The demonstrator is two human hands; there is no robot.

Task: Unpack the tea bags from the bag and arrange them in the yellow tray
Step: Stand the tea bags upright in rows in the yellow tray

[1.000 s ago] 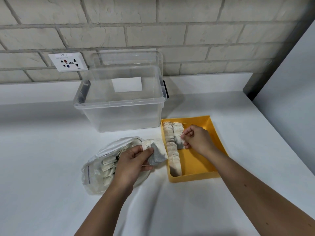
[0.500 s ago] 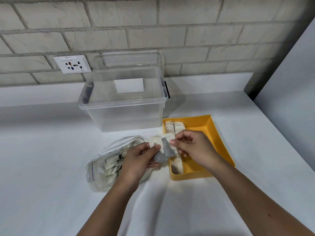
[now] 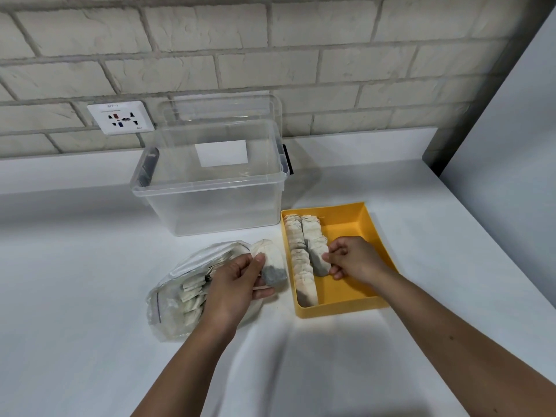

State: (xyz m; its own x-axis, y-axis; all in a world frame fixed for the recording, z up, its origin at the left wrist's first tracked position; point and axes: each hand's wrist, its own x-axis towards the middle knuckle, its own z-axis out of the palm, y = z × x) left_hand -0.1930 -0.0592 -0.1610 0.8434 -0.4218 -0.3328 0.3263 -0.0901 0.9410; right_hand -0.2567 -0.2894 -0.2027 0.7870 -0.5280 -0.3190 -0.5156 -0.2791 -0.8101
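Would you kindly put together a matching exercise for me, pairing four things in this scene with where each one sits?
Things:
1. yellow tray
2. clear box
3. plastic bag
4. wall socket

Places:
A. fixed to the brick wall
B. partly under the left hand, left of the tray
C. at the back of the counter, by the wall
D. on the right, with two rows of tea bags along its left side

Pairs: 1-D, 2-C, 3-B, 4-A
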